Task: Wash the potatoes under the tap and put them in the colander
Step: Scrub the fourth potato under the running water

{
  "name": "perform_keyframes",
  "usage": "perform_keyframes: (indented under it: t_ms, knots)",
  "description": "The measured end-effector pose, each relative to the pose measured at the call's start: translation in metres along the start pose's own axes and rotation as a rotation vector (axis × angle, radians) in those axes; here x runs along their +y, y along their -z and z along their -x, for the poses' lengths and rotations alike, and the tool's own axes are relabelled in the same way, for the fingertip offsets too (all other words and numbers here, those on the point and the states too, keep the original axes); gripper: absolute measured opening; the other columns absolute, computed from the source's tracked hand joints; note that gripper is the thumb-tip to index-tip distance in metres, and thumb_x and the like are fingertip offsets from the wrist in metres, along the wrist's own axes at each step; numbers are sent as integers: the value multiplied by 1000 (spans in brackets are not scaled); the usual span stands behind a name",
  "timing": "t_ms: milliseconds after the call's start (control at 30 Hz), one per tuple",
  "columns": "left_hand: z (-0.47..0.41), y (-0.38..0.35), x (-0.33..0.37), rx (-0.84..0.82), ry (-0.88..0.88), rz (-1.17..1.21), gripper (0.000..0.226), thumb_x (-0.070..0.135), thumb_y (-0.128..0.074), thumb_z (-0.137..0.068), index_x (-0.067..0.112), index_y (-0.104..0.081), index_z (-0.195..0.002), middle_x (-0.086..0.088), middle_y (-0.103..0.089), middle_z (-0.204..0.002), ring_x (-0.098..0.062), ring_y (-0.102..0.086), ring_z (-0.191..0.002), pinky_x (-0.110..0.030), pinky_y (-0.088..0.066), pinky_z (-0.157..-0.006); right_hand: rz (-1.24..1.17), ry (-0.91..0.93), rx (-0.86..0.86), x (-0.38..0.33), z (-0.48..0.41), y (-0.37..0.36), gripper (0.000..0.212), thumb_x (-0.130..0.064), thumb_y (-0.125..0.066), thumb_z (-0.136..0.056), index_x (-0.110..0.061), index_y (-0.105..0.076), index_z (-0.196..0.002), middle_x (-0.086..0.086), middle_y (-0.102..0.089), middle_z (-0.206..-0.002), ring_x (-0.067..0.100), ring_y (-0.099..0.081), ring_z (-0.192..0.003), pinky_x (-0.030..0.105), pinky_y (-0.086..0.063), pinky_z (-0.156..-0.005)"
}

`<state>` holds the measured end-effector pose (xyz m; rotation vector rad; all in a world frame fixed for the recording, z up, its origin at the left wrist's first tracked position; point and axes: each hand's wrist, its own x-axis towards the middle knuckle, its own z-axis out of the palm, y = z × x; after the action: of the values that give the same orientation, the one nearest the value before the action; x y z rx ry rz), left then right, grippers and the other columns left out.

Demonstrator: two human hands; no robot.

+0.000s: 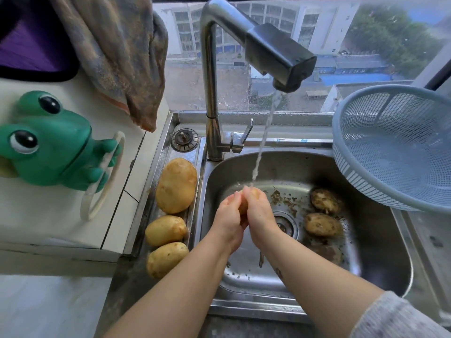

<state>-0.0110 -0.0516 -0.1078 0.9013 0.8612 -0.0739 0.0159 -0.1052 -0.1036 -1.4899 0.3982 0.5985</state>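
Over the steel sink (380,262), my left hand (228,219) and my right hand (260,214) are cupped round one potato (243,205), mostly hidden between my palms. Water runs from the tap (280,57) onto it. Three muddy potatoes lie in the basin on the right: one at the back (325,200), one in the middle (323,225), one nearer (328,254). Three clean-looking potatoes rest on the sink's left ledge: a large one (176,185), a middle one (166,230) and a near one (167,259). The blue colander (395,145) sits at the sink's right rim, with nothing in it.
A green frog holder (48,142) sits on the white counter to the left. A cloth (122,57) hangs above the counter's corner. A spare drain strainer (184,139) lies by the tap's base. Bits of dirt speckle the basin around the drain (284,223).
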Motion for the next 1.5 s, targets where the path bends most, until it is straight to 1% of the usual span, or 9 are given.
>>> perform_keyframes:
  t_ms: [167,433,667,833,933,1033,1267,1367,1500]
  knots:
    - [5,3,-8,-67,-115,-150,34,20,-42,-103,8,-43,-135,-17,-61,-123,-25,-63,-110,-39,-52,-96,-63,-110,102,-8,-6,0,33,-35,-39,-100,-15,-65,-94,18,-64,-106,32,-62,-102,52,-50,-96]
    - [5,8,-3,-127,-92,-35,40,22,-30,-107,1,-45,-138,-19,-62,-125,-21,-64,-110,-29,-55,-86,50,69,-92,-7,3,10,29,-26,-36,-103,-11,-51,-123,6,-57,-109,15,-54,-98,21,-43,-72]
    - [8,9,-9,-133,-208,-240,31,21,-42,-103,17,-41,-134,-10,-56,-123,-22,-60,-112,-35,-51,-98,-176,-147,6,-19,2,8,34,-33,-38,-103,-15,-64,-89,10,-62,-91,24,-60,-89,37,-51,-79]
    - [6,10,11,-75,-64,-51,38,34,-32,-105,8,-52,-124,-18,-60,-110,-24,-61,-88,-33,-55,-76,6,74,-278,-11,3,17,33,-28,-43,-102,-18,-48,-133,7,-56,-116,16,-55,-100,28,-45,-83]
    - [5,14,24,-4,76,-173,43,43,-29,-104,8,-55,-106,-9,-53,-71,-13,-46,-52,-22,-41,-45,259,203,-414,-10,-3,35,42,-28,-59,-95,-24,-46,-135,6,-57,-126,16,-56,-112,28,-46,-95]
    - [5,13,34,-13,240,-272,51,45,-23,-102,6,-54,-92,-5,-50,-54,-10,-38,-39,-17,-32,-38,374,278,-488,-10,-6,46,59,-34,-73,-80,-30,-47,-133,3,-62,-119,16,-62,-110,35,-49,-98]
    - [11,-3,30,-81,316,-286,63,65,-29,-96,8,-55,-92,-2,-51,-48,-7,-37,-39,-15,-33,-37,69,212,-82,-8,3,21,19,-38,-67,-84,-22,-61,-94,6,-66,-96,23,-64,-91,36,-55,-74]
    - [12,-2,10,-64,101,-425,59,62,-32,-97,8,-54,-87,1,-43,-50,-9,-37,-40,-20,-33,-43,-104,-112,156,-2,-7,8,37,-52,-56,-86,-15,-65,-87,14,-67,-97,33,-66,-89,43,-54,-71]
    - [10,14,-5,-56,-210,-780,47,54,-43,-96,8,-50,-107,-2,-56,-78,-11,-50,-60,-26,-41,-53,-206,-357,143,-3,-15,5,58,-53,-48,-87,-4,-58,-115,18,-65,-105,34,-63,-92,45,-56,-81]
